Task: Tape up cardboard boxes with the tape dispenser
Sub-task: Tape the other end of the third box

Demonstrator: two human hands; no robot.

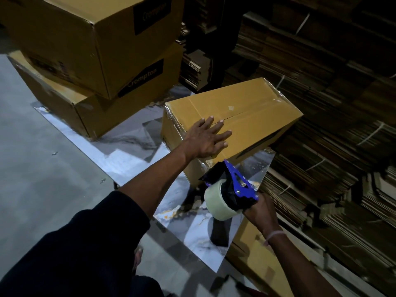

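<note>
A closed brown cardboard box (252, 112) sits on a marbled sheet on the floor, with clear tape glinting along its top seam and end edges. My left hand (206, 139) presses flat on the near end of its top, fingers spread. My right hand (260, 209) grips the handle of a blue tape dispenser (237, 185) that carries a roll of clear tape (218, 202). The dispenser's tip touches the box's near lower corner.
Two stacked brown boxes (92, 50) printed "Crompton" stand at the upper left. Bundles of flattened cardboard (332, 125) fill the right side. Another flat brown carton (257, 260) lies under my right forearm. Grey floor (32, 168) spreads to the left.
</note>
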